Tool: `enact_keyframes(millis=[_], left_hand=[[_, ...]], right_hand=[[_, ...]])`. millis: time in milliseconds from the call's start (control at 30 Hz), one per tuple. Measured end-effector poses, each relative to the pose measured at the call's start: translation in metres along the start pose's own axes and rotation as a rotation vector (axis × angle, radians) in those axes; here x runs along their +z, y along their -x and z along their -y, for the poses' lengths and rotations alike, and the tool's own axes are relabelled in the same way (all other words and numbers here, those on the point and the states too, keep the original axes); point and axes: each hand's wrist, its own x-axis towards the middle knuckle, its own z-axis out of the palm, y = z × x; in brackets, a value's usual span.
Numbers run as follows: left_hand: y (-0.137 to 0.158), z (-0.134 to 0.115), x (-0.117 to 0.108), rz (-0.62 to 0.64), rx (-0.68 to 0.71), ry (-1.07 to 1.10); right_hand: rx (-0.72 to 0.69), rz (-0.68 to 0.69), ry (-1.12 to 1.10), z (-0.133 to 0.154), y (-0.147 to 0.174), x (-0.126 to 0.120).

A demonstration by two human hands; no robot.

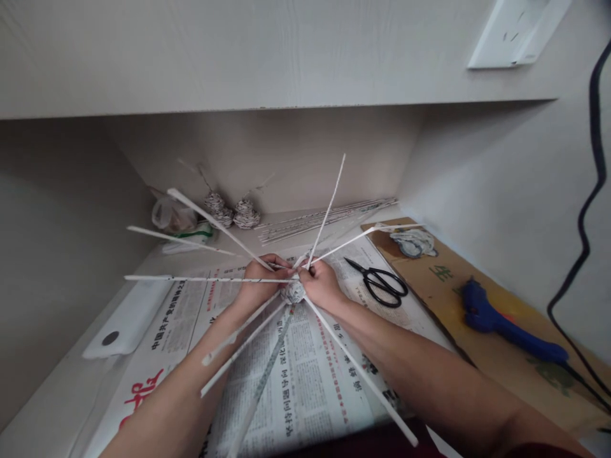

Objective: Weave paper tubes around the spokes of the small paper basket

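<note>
Between my hands is a small woven piece of rolled newspaper (pixel 293 293), with several long paper tubes spreading out from it on all sides. My left hand (pixel 262 278) pinches it from the left, close to where the tubes meet. From the right, my right hand (pixel 322 283) grips near the same spot, with its thumb by the base of a tube (pixel 329 203) that points up. Both hands have their fingers closed. The underside of the woven piece and some fingertips are hidden.
Newspaper sheets (pixel 305 407) cover the work surface. Black-handled scissors (pixel 382 284) lie to the right, near cardboard (pixel 442 305) bearing a blue glue gun (pixel 506 327) and crumpled plastic (pixel 414 243). Behind are loose paper sticks (pixel 324 219) and woven gourd shapes (pixel 245 215). A white device (pixel 131 318) lies left.
</note>
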Motion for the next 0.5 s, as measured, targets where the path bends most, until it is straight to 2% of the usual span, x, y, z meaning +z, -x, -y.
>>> enact_keyframes(millis=[133,300,500], left_hand=[[0.0011,-0.0013,0.0017,-0.001,-0.005,0.038],[-0.0027,-0.0012,0.0006,0.022,-0.076,0.063],[-0.0078,0.0050,-0.0014,0.102,-0.026,0.047]], right_hand=[[-0.022,-0.019,0.033,0.0018,0.0015,-0.0009],[-0.008,-0.011,0.064,0.0058,0.0032,-0.0032],[-0.010,-0.013,0.042,0.0034,0.0022,-0.0025]])
